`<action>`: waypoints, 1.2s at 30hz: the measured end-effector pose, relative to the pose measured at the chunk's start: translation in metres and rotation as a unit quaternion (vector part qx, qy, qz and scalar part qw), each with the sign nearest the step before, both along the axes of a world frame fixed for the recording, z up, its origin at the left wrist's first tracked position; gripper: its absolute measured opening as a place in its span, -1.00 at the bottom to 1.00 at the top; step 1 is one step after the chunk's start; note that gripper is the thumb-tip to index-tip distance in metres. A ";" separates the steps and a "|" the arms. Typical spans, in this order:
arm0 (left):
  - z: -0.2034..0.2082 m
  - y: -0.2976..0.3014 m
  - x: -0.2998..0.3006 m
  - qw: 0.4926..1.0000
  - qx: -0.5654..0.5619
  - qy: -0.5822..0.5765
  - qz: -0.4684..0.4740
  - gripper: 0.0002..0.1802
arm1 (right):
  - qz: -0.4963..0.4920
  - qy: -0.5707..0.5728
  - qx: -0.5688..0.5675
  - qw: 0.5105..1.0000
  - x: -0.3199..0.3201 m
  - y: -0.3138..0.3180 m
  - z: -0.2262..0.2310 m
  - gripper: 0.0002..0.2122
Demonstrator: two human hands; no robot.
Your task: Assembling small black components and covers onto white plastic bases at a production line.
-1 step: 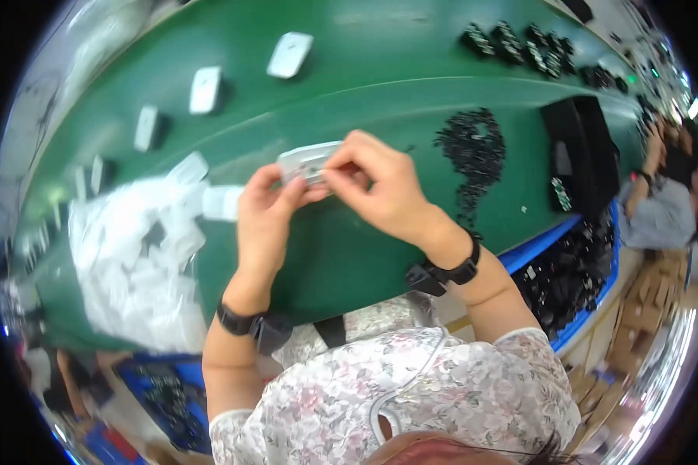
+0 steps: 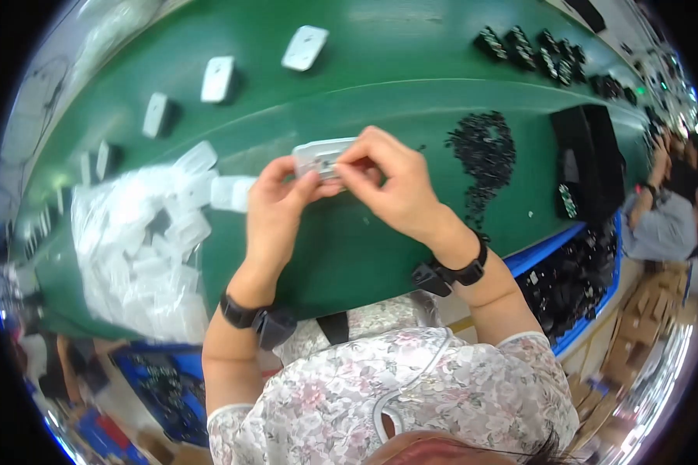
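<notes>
Above the green table I hold a shallow white plastic shell with rounded corners. The fingers of my left hand are closed round its left and near edges, thumb on top. My right hand is pinched over the shell's inner side, by its right part. Whatever sits between those fingertips is too small to make out. To the left of my left hand lie translucent white pieces, beside a clear plastic bag full of similar ones. Small black parts lie in a loose pile right of my right hand.
White shells stand in a spaced row along the far left. Black parts with green boards sit at the far right. A black box stands near a blue bin of dark parts. Another person is at the right.
The table and things on it appear slightly further right in the picture. Both hands keep the same hold on the shell, the right fingertips still over its inner side.
</notes>
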State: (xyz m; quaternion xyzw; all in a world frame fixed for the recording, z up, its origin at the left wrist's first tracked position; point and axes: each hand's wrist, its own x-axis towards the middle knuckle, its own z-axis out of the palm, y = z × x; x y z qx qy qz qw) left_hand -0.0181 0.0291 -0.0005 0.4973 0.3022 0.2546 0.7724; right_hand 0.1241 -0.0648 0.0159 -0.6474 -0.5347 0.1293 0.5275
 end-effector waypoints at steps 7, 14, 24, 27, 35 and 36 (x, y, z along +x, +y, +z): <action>-0.002 -0.008 0.000 1.000 -0.008 -0.014 -0.008 -0.80 | 0.014 -0.031 -0.022 0.999 -0.002 0.002 -0.004 -0.92; -0.005 -0.016 0.004 0.992 0.106 -0.066 0.022 -0.92 | -0.001 0.083 -0.079 0.993 -0.003 0.000 -0.013 -0.91; -0.007 -0.012 0.005 0.986 0.139 -0.088 0.027 -0.92 | 0.007 -0.080 -0.019 0.997 0.008 -0.003 -0.004 -0.82; -0.003 -0.009 0.002 0.993 0.096 -0.072 0.004 -0.90 | -0.020 0.007 -0.037 0.999 0.011 -0.003 0.007 -0.79; -0.007 -0.013 0.003 0.992 0.109 -0.059 -0.023 -0.89 | 0.057 0.106 -0.167 0.979 0.014 -0.004 0.006 -0.83; -0.007 -0.013 0.003 0.993 0.103 -0.044 -0.028 -0.89 | 0.055 0.133 -0.205 0.968 0.015 -0.004 0.009 -0.82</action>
